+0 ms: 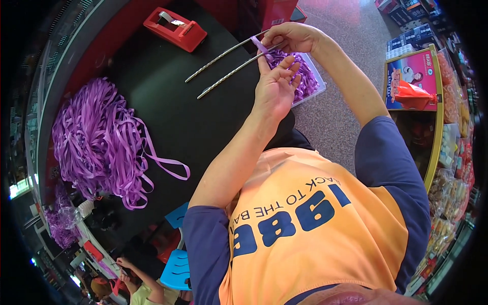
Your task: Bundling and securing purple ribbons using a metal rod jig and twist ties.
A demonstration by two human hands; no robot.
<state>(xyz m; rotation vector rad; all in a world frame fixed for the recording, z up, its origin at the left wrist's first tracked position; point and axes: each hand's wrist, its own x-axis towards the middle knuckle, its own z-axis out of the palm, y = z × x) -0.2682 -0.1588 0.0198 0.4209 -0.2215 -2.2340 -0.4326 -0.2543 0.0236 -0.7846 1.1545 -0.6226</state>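
Two long twisted metal rods (223, 59) reach out to the left over the dark tabletop, side by side. My right hand (295, 38) has its fingers closed around their near ends. A strip of purple ribbon (259, 46) crosses the rods beside those fingers. Just below, my left hand (277, 89) is palm up, its fingers apart and curved, one digit against the lower rod near the ribbon. Under both hands is a clear plastic box (319, 90) filled with curled purple ribbon pieces (306, 79). The rods' gripped ends are partly hidden by my fingers.
A large heap of purple ribbon loops (94, 137) lies on the left of the black table (168, 112). A red tape dispenser (175, 29) sits at the far edge. Blue plastic stools (175, 269) and another person (142, 284) are lower left; packaged goods (450, 193) line the right.
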